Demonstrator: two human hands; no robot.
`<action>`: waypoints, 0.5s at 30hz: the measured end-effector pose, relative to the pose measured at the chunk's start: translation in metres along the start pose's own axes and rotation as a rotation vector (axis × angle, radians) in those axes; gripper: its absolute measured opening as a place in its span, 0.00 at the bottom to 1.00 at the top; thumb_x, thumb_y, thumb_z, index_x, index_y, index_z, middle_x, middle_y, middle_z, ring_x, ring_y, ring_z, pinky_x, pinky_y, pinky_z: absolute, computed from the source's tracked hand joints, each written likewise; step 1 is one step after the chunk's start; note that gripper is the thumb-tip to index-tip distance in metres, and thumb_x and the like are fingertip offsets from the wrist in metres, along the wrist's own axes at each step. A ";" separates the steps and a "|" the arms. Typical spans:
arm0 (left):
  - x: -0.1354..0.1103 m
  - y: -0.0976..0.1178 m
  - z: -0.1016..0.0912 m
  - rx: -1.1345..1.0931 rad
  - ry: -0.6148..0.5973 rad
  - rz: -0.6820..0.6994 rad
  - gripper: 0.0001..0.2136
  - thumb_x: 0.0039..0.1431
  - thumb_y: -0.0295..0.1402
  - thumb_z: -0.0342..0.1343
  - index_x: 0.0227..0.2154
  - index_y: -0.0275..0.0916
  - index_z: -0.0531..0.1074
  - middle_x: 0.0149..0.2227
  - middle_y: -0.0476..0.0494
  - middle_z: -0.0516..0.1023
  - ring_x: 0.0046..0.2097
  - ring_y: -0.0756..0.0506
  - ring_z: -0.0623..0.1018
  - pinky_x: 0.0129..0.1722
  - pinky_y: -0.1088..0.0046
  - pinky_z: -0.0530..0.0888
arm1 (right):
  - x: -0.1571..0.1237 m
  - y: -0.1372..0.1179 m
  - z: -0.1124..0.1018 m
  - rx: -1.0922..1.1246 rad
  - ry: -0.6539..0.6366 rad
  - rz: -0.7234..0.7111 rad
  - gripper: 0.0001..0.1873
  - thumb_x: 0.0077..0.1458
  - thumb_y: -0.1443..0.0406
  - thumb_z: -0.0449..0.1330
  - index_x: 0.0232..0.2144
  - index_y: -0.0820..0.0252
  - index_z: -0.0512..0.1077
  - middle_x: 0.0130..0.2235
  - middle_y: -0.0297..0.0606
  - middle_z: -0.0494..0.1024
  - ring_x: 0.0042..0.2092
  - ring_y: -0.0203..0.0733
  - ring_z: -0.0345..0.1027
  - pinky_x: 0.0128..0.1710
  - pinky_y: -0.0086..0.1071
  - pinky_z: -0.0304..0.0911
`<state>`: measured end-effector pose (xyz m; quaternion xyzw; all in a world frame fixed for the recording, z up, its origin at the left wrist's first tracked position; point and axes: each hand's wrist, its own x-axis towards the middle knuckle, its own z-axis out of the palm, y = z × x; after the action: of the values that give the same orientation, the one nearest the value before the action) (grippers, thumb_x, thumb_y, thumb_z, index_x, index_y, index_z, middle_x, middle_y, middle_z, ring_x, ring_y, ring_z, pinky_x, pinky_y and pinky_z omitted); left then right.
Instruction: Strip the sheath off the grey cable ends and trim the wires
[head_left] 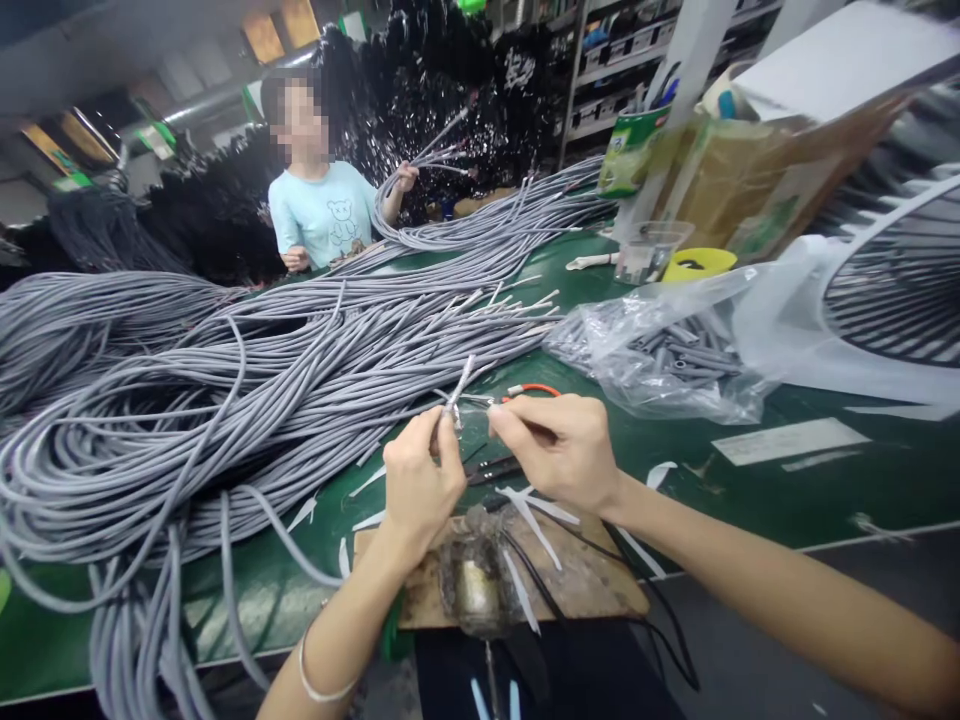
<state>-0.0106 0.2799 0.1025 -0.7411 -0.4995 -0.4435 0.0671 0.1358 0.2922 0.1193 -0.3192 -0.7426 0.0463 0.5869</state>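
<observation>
My left hand (424,475) is closed in a pinch on a grey cable, whose pale stripped end (463,382) sticks up past the thumb. Facing it, my right hand (566,450) has thumb and finger pressed together. A short thin wire strand shows in the gap between the hands, but what the right fingertips grip is too small to make out. Beyond the right fingers lies an orange wire (541,388). Below the hands, a dark tool (493,470) rests on the table, partly covered by the right hand.
Bundles of grey cable (300,400) spread across the green table (652,390). On the right are a plastic bag of grey tubes (660,350), a yellow lid (699,264), a cardboard box (787,180) and a fan (900,280). A wooden board (600,580) lies in front. A co-worker (322,210) holds cables opposite.
</observation>
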 end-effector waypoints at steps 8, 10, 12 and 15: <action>0.005 -0.016 0.005 0.055 -0.272 -0.267 0.11 0.56 0.27 0.48 0.23 0.36 0.73 0.22 0.43 0.75 0.22 0.49 0.71 0.26 0.74 0.63 | -0.014 -0.017 0.001 0.261 0.123 -0.350 0.16 0.57 0.69 0.50 0.17 0.57 0.61 0.12 0.27 0.60 0.15 0.30 0.51 0.19 0.27 0.51; 0.009 -0.023 0.002 0.029 -0.277 -0.317 0.12 0.56 0.26 0.47 0.22 0.36 0.72 0.20 0.46 0.73 0.20 0.50 0.68 0.25 0.75 0.62 | -0.015 -0.015 0.004 0.238 0.119 -0.434 0.15 0.58 0.68 0.49 0.19 0.57 0.62 0.13 0.27 0.61 0.15 0.31 0.52 0.20 0.28 0.51; 0.012 -0.023 -0.001 -0.052 -0.205 -0.326 0.12 0.58 0.27 0.45 0.24 0.37 0.72 0.20 0.49 0.72 0.20 0.51 0.67 0.26 0.76 0.61 | -0.012 -0.006 0.007 0.063 0.013 -0.346 0.12 0.58 0.70 0.50 0.24 0.60 0.66 0.17 0.31 0.68 0.19 0.31 0.58 0.22 0.28 0.53; 0.013 -0.014 -0.006 -0.156 -0.149 -0.304 0.13 0.60 0.29 0.43 0.24 0.37 0.69 0.19 0.52 0.68 0.20 0.53 0.65 0.24 0.77 0.59 | -0.004 0.010 0.008 -0.246 -0.094 -0.164 0.12 0.59 0.68 0.51 0.27 0.62 0.71 0.23 0.35 0.74 0.23 0.33 0.64 0.25 0.27 0.54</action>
<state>-0.0235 0.2923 0.1106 -0.6908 -0.5734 -0.4299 -0.0958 0.1335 0.3001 0.1090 -0.3246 -0.7928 -0.0781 0.5099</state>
